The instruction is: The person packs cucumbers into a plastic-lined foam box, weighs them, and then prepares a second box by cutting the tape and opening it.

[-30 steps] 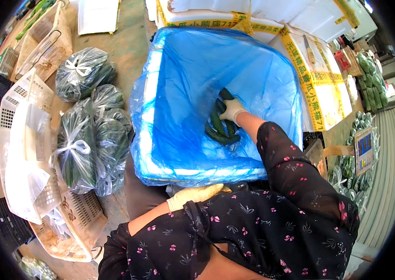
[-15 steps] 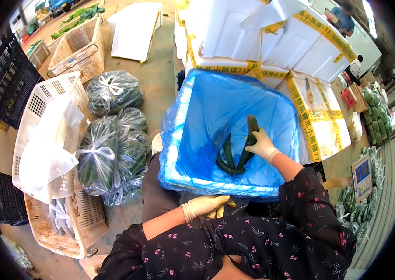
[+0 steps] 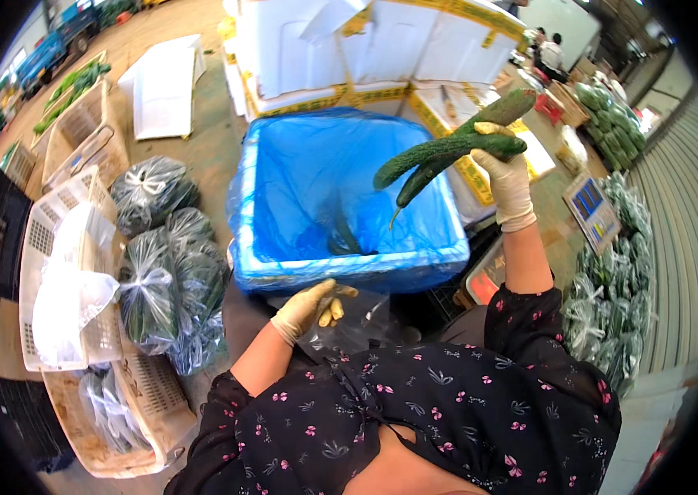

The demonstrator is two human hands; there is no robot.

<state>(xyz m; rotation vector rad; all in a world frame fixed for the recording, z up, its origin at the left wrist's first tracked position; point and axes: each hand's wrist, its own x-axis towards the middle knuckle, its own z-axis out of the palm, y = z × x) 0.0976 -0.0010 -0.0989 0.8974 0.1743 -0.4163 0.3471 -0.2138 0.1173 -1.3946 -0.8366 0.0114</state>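
Note:
My right hand (image 3: 504,177), in a pale glove, is raised over the right side of a white foam box lined with a blue plastic bag (image 3: 316,173). It grips a bunch of long green cucumbers (image 3: 446,150) that point left and down. More cucumbers (image 3: 345,238) lie at the bottom of the bag. My left hand (image 3: 312,307), also gloved, rests low at the box's near edge and pinches a clear plastic bag (image 3: 357,326).
Tied clear bags of cucumbers (image 3: 169,264) lie left of the box. White plastic crates (image 3: 52,280) stand further left. Stacked white foam boxes with yellow tape (image 3: 365,49) sit behind. A scale (image 3: 592,210) and bagged greens (image 3: 613,289) are on the right.
My right hand has lifted the cucumbers out of the blue bag and up to the right. My left hand has stayed at the box's near edge.

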